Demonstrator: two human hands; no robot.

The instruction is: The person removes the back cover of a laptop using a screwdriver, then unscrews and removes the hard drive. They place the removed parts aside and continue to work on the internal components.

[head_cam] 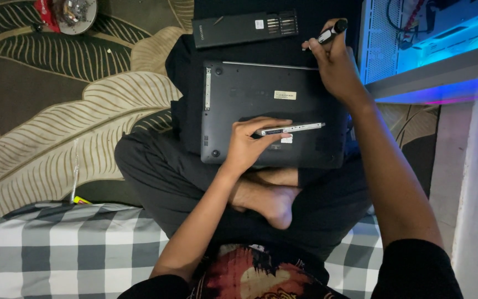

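The dark laptop (272, 113) lies underside up at the centre of the frame across the person's crossed legs, which brings its base within easy reach; the left hand (247, 145) pinches a thin silver drive tray (291, 129) flat over it, while the right hand (336, 63), at upper right, closes its fingers round a black screwdriver (332, 32), tip up and clear of the case. A long black bit case (244, 29) sits just above the laptop, handy, all on a leaf-patterned rug (73, 105) with a checked cushion (67, 249) at lower left and a blue-lit computer case (432, 39) at upper right.

Dim, soft-focus room; blue glow from the computer case (432, 39) at right.
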